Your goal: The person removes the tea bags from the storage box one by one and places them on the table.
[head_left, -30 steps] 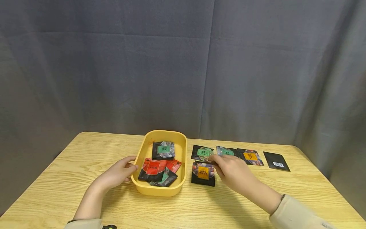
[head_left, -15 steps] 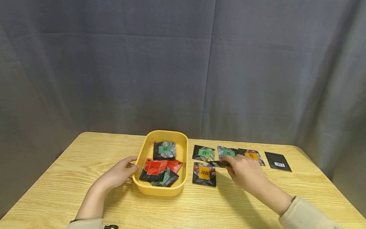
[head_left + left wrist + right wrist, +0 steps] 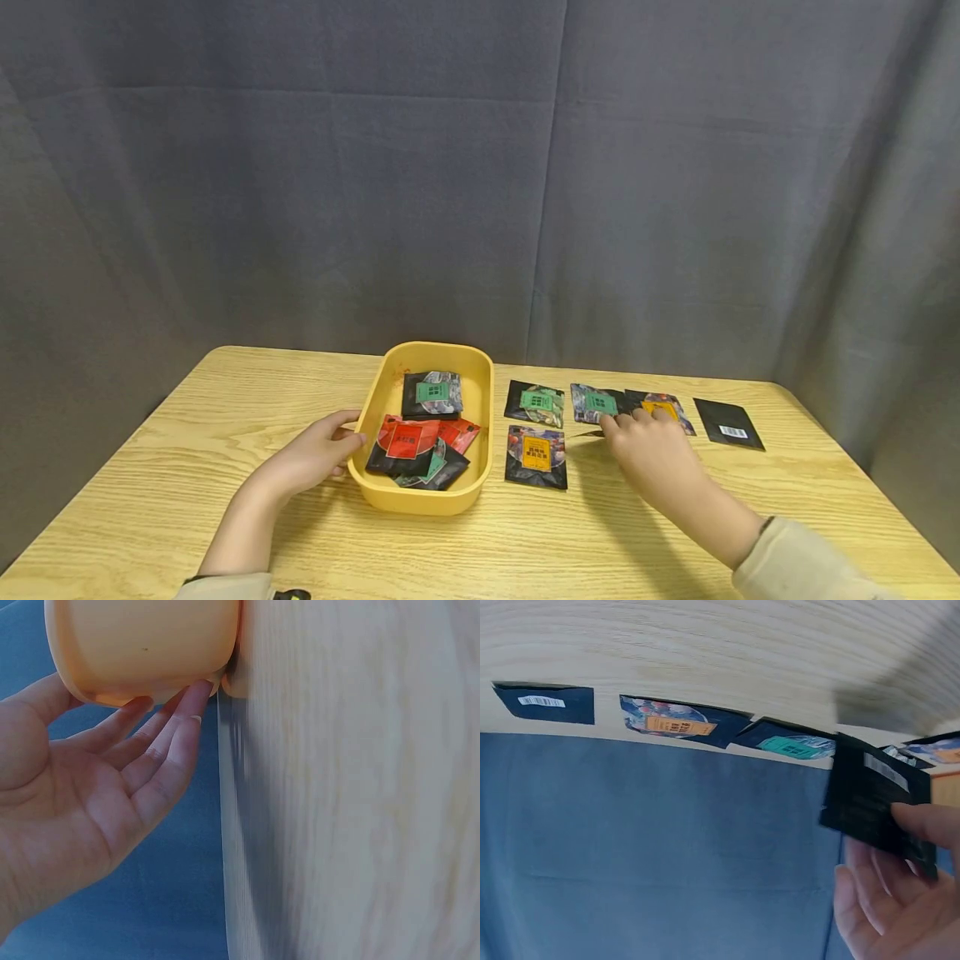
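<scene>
In the head view my left hand [image 3: 315,454] holds the left rim of a yellow plastic tub [image 3: 420,500], thumb over the edge. The left wrist view shows the fingers [image 3: 169,761] against the tub's outer wall [image 3: 142,645]. My right hand [image 3: 656,454] is raised over the table, right of the tub. It pinches a black tea packet [image 3: 870,791] between thumb and fingers; a barcode label shows on one face. From the head this packet appears nearly edge-on. Below and left of it lies an orange-labelled tea packet [image 3: 536,458].
Behind, a green-labelled packet [image 3: 534,403], another green-labelled one [image 3: 596,402] and an orange-labelled one [image 3: 662,408] lie in a row. A black packet [image 3: 727,422] rests face down at far right. Several red and green packets [image 3: 405,442] lie inside the tub. A grey curtain [image 3: 480,183] hangs behind.
My right hand has taken the black packet from beside the green-labelled one, lifted it and drawn it to the right, tilting it. My left hand has stayed on the tub.
</scene>
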`<state>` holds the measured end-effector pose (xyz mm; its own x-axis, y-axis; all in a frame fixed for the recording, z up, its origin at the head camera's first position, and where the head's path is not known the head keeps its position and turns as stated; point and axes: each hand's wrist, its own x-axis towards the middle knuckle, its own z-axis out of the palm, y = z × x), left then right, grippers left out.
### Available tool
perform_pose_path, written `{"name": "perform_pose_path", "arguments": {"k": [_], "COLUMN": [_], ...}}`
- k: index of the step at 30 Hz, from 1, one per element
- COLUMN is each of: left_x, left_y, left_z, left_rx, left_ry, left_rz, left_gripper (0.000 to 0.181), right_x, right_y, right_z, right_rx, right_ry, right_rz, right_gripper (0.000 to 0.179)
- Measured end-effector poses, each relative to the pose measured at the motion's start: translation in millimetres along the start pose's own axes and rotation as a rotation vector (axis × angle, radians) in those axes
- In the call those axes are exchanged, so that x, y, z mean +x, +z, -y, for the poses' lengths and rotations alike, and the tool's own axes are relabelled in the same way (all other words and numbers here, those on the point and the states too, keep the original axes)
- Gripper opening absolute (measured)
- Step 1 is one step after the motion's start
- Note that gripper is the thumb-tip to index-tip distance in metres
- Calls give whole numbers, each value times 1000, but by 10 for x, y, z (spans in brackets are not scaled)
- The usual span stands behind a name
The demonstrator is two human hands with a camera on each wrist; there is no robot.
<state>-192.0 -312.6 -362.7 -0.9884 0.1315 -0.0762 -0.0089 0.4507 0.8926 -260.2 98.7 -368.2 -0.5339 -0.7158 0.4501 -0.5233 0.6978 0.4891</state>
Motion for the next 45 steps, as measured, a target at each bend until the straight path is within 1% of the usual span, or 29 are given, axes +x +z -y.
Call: {"name": "perform_pose_path", "arguments": {"k": [3, 4, 7, 8, 14, 19, 25, 28, 31, 36, 45], "left_x": [-1, -2, -2, -2, 0, -8, -12, -10, -7, 1, -5], "left_y": [1, 1, 4, 4, 2, 0, -4, -4, -3, -6, -1], "left_z": [-2, -3, -7, -7, -13, -20, -27, -28, -24, -15, -23], "left_rx": [2, 3, 2, 1, 6, 6, 6, 10, 11, 11, 14], "left_ry": [-2, -2, -3, -4, -13, -13, -4, -7, -11, -5, -7], "left_rz": [-1, -1, -1, -1, -6, -4, 0, -1, -2, -4, -3], "left_gripper": [52, 52, 52, 52, 52, 51, 50, 51, 52, 51, 51], "right_x": [-26, -34, -53, -56, -55, -58, -87, -111, -126, -133, -120], "right_y": [25, 34, 54, 60, 72, 81, 119, 134, 148, 145, 101], "right_z": [29, 40, 80, 94, 166, 206, 233, 241, 242, 241, 233], "right_rx": [-58, -68, -72, -65, -33, -19, 96, 141, 156, 180, 169], "right_ry": [-20, -22, -27, -26, -32, -29, 23, 43, 48, 64, 65], "right_rz": [42, 51, 70, 75, 127, 169, 213, 219, 225, 278, 340], "right_gripper": [23, 22, 28, 30, 20, 17, 12, 22, 33, 43, 53]}}
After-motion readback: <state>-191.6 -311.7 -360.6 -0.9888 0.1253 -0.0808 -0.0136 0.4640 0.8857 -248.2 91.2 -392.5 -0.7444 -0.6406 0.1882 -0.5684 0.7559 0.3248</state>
